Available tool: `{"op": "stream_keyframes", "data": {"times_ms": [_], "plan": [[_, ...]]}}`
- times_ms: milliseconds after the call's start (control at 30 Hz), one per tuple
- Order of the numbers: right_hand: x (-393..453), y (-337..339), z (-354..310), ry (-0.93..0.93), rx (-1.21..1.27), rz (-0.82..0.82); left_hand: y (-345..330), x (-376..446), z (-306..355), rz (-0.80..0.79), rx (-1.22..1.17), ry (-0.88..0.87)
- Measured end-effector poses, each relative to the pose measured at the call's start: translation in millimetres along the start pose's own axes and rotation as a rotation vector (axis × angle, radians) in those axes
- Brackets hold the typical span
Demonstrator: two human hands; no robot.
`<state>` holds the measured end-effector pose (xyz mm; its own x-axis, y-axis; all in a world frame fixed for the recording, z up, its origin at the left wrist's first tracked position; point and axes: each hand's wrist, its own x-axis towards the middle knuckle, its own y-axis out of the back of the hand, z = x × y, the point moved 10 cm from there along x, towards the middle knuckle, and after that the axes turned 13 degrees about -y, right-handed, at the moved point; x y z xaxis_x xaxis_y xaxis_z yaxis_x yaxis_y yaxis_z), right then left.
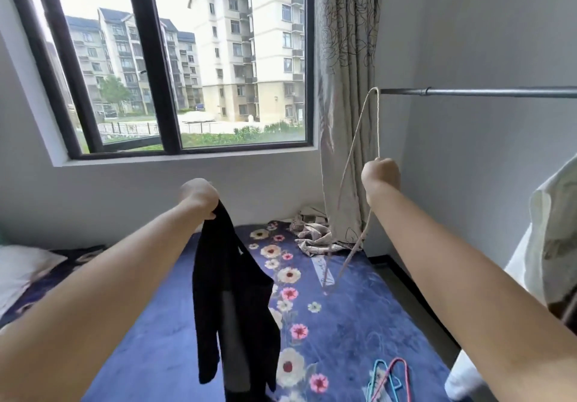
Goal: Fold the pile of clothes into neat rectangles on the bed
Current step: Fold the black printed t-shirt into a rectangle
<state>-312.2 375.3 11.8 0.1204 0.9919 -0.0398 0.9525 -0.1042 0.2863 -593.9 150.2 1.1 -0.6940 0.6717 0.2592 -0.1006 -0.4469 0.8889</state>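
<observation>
Both forearms reach out from the bottom corners over the bed (359, 333). From the left hand (199, 197) hangs a black garment (232, 301), its long axis straight up and down, top bunched in the fist and loose ends pointing down at the blue flowered cover; it hangs above the bed, and I cannot tell whether its lower end touches. Those fingers curl tight round the cloth. Raised higher, the right hand (381, 175) closes its fingers on a pale cord (352, 152) that loops over the end of a metal rod (484, 92) and trails down to the bed. Pink and blue hangers (388, 376) lie on the cover near the right arm. A crumpled patterned cloth (312, 234) sits at the far edge beneath the curtain (346, 58), beside the window (162, 58). A white pillow (18, 269) lies at the left.
</observation>
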Motion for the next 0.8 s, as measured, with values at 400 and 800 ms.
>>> {"op": "stream_keyframes", "data": {"times_ms": [400, 800], "plan": [[17.0, -25.0, 180.5, -0.195, -0.786, -0.188, -30.8, -5.9, 12.9, 0.096, -0.684, 0.056], [-0.8, -20.7, 337.5, -0.403, -1.04, -0.174, -103.2, -37.2, 14.9, -0.103, -0.688, -0.072]]}}
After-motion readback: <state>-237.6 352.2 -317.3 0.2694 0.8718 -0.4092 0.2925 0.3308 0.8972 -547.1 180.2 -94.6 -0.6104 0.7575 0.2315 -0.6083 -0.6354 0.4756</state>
